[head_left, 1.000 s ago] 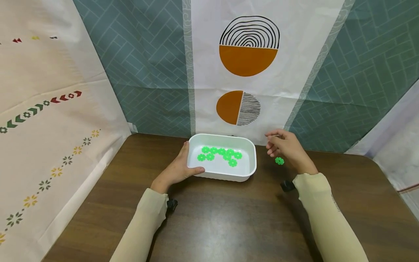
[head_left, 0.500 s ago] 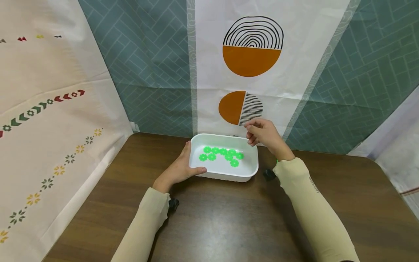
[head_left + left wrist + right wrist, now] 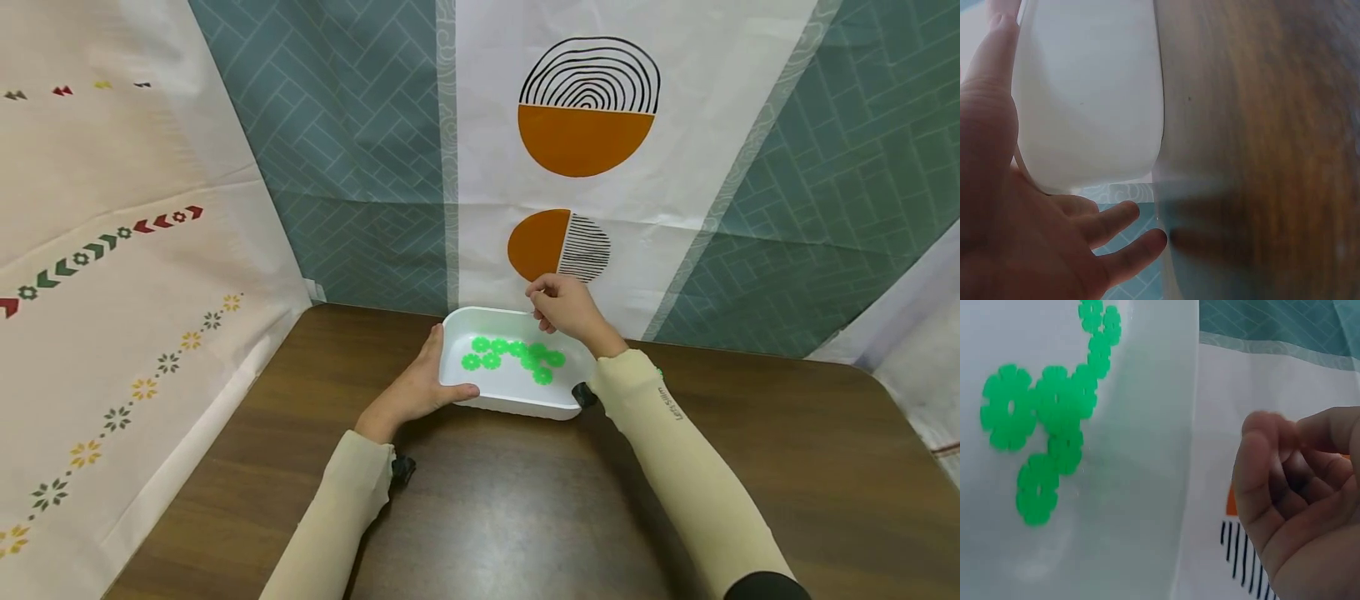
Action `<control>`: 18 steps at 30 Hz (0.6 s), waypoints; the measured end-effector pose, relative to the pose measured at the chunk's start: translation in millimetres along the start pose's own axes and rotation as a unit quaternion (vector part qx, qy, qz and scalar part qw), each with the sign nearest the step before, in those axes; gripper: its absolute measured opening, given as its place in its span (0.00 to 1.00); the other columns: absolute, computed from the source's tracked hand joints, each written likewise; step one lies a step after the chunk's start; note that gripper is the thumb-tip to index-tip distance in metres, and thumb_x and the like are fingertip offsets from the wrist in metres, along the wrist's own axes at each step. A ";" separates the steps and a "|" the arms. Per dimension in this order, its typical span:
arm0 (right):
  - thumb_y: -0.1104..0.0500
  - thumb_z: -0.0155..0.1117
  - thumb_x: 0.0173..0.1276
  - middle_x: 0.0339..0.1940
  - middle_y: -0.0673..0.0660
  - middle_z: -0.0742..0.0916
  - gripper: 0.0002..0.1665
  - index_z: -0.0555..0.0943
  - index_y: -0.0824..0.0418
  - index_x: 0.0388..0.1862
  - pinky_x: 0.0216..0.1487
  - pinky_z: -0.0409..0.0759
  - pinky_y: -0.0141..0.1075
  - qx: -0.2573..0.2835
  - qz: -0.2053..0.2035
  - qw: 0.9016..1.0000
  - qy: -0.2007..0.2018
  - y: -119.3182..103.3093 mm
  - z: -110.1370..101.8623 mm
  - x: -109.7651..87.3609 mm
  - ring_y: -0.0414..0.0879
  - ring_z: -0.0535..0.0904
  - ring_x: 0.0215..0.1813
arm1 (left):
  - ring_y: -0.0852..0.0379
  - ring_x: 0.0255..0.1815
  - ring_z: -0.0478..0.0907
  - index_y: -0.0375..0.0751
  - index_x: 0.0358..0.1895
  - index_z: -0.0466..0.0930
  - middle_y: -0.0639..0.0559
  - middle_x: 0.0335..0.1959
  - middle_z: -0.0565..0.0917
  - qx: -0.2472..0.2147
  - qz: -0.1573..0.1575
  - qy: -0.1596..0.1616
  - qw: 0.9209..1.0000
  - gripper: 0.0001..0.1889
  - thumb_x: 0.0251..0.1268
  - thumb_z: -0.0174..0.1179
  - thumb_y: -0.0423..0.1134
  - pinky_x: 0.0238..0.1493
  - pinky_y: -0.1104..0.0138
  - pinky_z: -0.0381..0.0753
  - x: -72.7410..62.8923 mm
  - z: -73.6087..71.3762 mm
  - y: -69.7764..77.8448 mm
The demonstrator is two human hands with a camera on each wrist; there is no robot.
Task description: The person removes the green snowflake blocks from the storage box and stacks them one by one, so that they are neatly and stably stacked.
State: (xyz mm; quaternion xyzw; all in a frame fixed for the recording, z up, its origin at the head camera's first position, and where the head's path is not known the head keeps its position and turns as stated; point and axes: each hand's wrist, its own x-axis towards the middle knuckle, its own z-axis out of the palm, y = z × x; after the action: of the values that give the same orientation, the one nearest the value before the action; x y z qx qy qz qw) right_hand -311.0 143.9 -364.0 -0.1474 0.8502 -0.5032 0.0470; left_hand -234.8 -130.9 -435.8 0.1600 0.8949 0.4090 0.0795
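Observation:
A white plastic tub (image 3: 510, 406) stands at the back of the table, with several green flower-shaped discs (image 3: 491, 361) lying flat inside. My left hand (image 3: 415, 387) grips the tub's left end, thumb along the front rim and fingers round the side. In the left wrist view, two fingertips (image 3: 1124, 212) extend past the tub's end wall. Over the tub's back right rim is my right hand (image 3: 566, 307), fingers curled and thumb meeting the forefinger. The right wrist view shows this hand (image 3: 1304, 494) beside the tub wall, with nothing visible between the fingertips.
One more green disc (image 3: 659, 372) lies on the brown wooden table (image 3: 480, 508) right of the tub, mostly hidden by the right sleeve (image 3: 660, 425). A patterned cloth (image 3: 375, 167) hangs directly behind the table, another cloth (image 3: 142, 333) along the left.
My right hand has moved left from near the disc on the table to over the tub's back rim. My left hand keeps its grip on the tub. The view has shifted slightly.

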 end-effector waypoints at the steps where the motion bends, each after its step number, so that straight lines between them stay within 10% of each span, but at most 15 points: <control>1: 0.60 0.55 0.79 0.26 0.62 0.81 0.15 0.80 0.72 0.52 0.29 0.81 0.38 -0.007 -0.003 1.000 -0.003 0.3 2.2 1.8 0.52 0.79 0.25 | 0.41 0.79 0.47 0.38 0.81 0.27 0.39 0.82 0.35 -0.001 -0.001 0.000 1.000 0.69 0.55 0.74 0.60 0.73 0.49 0.54 0.0 0.2 0.2; 12: 0.59 0.58 0.77 0.23 0.61 0.84 0.15 0.83 0.70 0.48 0.29 0.83 0.42 0.029 0.004 0.998 -0.064 24.0 41.5 23.5 0.53 0.82 0.24 | 0.43 0.79 0.46 0.39 0.81 0.26 0.42 0.82 0.34 -0.003 -0.015 -0.012 1.000 0.68 0.56 0.73 0.60 0.74 0.52 0.54 0.6 4.7 -1.2; 18: 0.58 0.62 0.74 0.22 0.58 0.83 0.12 0.85 0.65 0.47 0.29 0.82 0.42 -0.043 -0.008 0.988 -0.146 24.8 66.5 31.6 0.52 0.80 0.22 | 0.42 0.79 0.48 0.39 0.81 0.25 0.42 0.82 0.33 -0.005 -0.016 -0.010 1.000 0.68 0.57 0.72 0.60 0.73 0.51 0.56 -0.3 -1.0 -1.1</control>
State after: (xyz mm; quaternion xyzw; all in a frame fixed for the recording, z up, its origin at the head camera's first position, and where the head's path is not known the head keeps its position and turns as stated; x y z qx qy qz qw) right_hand -331.0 89.7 -415.9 -0.2276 0.8541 -0.4393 0.1605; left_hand -235.0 -132.4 -436.1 0.1494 0.8946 0.4102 0.0959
